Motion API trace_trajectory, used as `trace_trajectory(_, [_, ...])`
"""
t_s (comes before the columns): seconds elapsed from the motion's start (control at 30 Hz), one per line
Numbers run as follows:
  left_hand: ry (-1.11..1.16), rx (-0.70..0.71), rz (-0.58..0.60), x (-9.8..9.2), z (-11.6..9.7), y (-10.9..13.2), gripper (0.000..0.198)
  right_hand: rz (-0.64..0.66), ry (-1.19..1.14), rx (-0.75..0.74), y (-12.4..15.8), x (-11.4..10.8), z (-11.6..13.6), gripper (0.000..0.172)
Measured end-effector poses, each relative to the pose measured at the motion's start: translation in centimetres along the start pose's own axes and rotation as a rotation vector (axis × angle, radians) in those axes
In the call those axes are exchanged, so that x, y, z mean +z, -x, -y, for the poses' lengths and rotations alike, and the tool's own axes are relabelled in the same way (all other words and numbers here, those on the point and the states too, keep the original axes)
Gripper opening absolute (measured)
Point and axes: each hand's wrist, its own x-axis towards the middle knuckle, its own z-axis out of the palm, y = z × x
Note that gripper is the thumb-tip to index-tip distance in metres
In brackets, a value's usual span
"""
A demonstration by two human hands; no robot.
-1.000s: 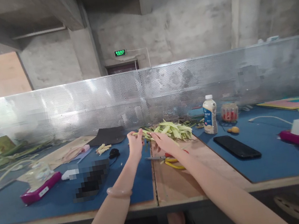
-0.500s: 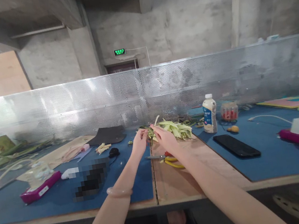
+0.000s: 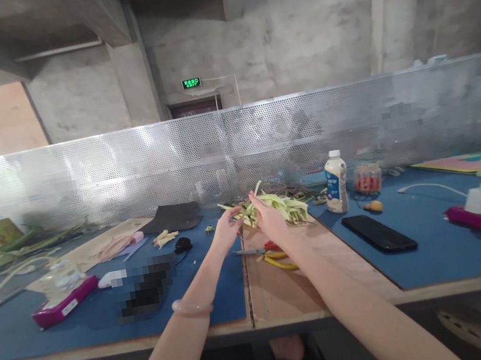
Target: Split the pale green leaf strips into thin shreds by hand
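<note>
A heap of pale green leaf strips (image 3: 288, 206), which look like husks or peeled leaves, lies at the far middle of the table. At its left end is my left hand (image 3: 227, 229), fingers curved and apart, thumb and fingertips at the strips' edge. My right hand (image 3: 269, 217) presses against the near side of the heap with its fingers stretched out; the palm side is hidden. Between my forearms, scissors (image 3: 277, 258) with yellow and red handles lie on the bare wooden strip, blades pointing left.
To the right stand a bottle (image 3: 336, 182) and a jar (image 3: 368, 179), with a black phone (image 3: 378, 233) nearer. Purple power strips (image 3: 65, 303) lie on both sides. A black sheet (image 3: 173, 217) and pale scraps (image 3: 165, 238) are at left. A perforated metal screen (image 3: 138, 172) closes the back.
My hands have moved apart: the right shifted slightly right along the heap, and the left thumb and fingers have opened. The scissors stay where they were.
</note>
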Motion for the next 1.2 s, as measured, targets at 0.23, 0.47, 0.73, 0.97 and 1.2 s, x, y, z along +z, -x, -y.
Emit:
trace_trajectory(0.23, [-0.034,0.007,0.044,-0.1,-0.5,0.3,0.052,0.008,-0.114,0.037,-0.4,0.8,-0.7,0.061])
trace_trajectory(0.47, [0.093,-0.054,0.14,-0.3,-1.4,0.7,0.065,0.071,-0.221,0.086,-0.7,-0.3,-0.8,0.064])
trace_trajectory(0.73, [0.261,-0.076,0.177,-0.5,-2.5,1.1,0.068,0.151,-0.311,0.14,-0.7,-2.0,-0.2,0.067])
trace_trajectory(0.97, [0.415,-0.096,0.22,-1.1,-2.6,1.0,0.063,0.165,-0.386,0.171,-0.8,-2.4,-0.7,0.064])
trace_trajectory(1.2, [0.438,-0.112,0.182,-1.6,-2.0,0.7,0.065,0.085,-0.289,0.021,-0.8,-1.9,-0.9,0.041])
